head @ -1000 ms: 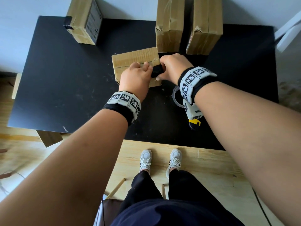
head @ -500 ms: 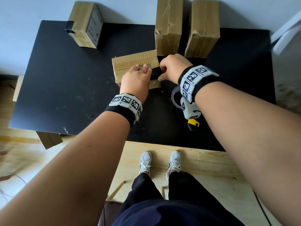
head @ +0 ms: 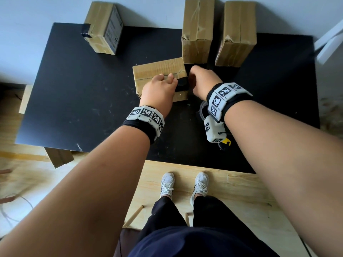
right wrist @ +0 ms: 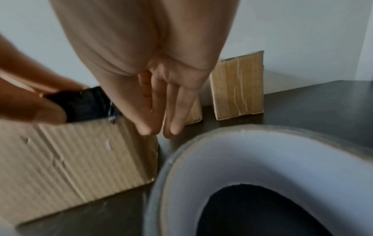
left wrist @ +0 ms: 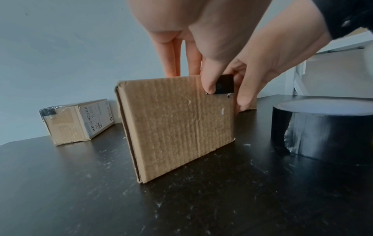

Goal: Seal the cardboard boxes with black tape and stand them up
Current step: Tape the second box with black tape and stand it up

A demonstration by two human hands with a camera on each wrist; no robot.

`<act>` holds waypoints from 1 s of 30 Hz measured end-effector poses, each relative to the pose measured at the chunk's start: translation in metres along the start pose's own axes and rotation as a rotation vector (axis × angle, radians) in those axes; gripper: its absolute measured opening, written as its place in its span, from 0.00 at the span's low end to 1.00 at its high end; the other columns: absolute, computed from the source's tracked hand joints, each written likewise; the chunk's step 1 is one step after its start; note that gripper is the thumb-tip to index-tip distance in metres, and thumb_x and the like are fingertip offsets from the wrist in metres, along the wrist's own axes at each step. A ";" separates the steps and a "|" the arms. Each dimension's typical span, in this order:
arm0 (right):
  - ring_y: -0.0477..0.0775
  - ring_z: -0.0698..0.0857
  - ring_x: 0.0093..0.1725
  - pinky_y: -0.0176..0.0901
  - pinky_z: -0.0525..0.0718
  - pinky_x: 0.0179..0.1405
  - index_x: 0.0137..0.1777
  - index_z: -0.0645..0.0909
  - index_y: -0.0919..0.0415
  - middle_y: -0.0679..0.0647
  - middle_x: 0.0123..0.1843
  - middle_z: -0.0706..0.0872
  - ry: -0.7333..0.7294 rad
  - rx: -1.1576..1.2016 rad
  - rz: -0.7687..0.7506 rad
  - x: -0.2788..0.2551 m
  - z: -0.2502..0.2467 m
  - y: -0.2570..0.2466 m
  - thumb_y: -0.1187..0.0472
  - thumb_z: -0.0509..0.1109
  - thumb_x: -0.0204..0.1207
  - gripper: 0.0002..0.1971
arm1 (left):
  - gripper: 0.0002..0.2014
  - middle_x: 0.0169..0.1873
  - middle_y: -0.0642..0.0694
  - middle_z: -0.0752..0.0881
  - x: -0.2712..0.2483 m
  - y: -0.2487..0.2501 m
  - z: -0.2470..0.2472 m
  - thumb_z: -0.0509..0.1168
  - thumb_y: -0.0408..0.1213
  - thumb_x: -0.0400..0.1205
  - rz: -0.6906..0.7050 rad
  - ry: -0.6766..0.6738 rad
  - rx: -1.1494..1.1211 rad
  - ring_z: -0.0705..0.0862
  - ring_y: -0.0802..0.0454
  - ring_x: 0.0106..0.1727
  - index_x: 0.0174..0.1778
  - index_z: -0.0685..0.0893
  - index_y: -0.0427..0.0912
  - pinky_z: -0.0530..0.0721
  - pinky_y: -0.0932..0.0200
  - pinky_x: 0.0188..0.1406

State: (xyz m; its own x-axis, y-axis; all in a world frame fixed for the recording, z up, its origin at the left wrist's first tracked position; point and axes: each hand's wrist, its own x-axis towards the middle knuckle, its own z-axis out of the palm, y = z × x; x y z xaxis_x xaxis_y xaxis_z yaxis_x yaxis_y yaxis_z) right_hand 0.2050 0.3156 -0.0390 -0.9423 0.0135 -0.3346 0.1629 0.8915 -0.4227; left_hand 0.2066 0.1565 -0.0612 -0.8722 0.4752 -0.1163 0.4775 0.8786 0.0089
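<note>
A small cardboard box [head: 157, 70] stands on its long edge in the middle of the black table [head: 78, 101]. A strip of black tape [head: 182, 84] wraps over its top right corner. My left hand [head: 167, 81] lies over the box's top, fingers straight down the far side, thumb [left wrist: 209, 83] pressing the black tape [left wrist: 225, 86] against the near face. My right hand [head: 193, 80] presses straight fingers [right wrist: 159, 115] against the box's right end, beside the black tape [right wrist: 86, 103]. The black tape roll [left wrist: 322, 127] lies flat under my right wrist, partly hidden in the head view.
Two taped boxes [head: 197, 30] [head: 237, 32] stand upright at the table's back edge, just behind my right hand. A third box [head: 104, 26], with black tape on a corner, lies at the back left. A tool with a yellow part [head: 225, 142] lies near the front edge.
My right hand has slid off the tape strip to the box's right end, so more of the strip shows. My left hand stays on the box.
</note>
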 end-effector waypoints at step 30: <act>0.52 0.80 0.44 0.41 0.76 0.37 0.56 0.75 0.59 0.48 0.42 0.79 0.165 0.347 0.212 -0.033 0.039 -0.034 0.47 0.69 0.76 0.18 | 0.17 0.52 0.52 0.90 -0.042 -0.023 -0.004 0.66 0.49 0.79 -0.652 0.144 -0.978 0.87 0.55 0.53 0.63 0.86 0.50 0.83 0.63 0.49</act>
State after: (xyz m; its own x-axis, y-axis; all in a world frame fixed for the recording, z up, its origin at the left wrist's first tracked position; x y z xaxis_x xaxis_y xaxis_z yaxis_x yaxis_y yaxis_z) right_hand 0.2426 0.2674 -0.0468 -0.9071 0.2768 -0.3170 0.4194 0.6566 -0.6269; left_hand 0.2318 0.1171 -0.0523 -0.9547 -0.1300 -0.2677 -0.2915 0.5902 0.7528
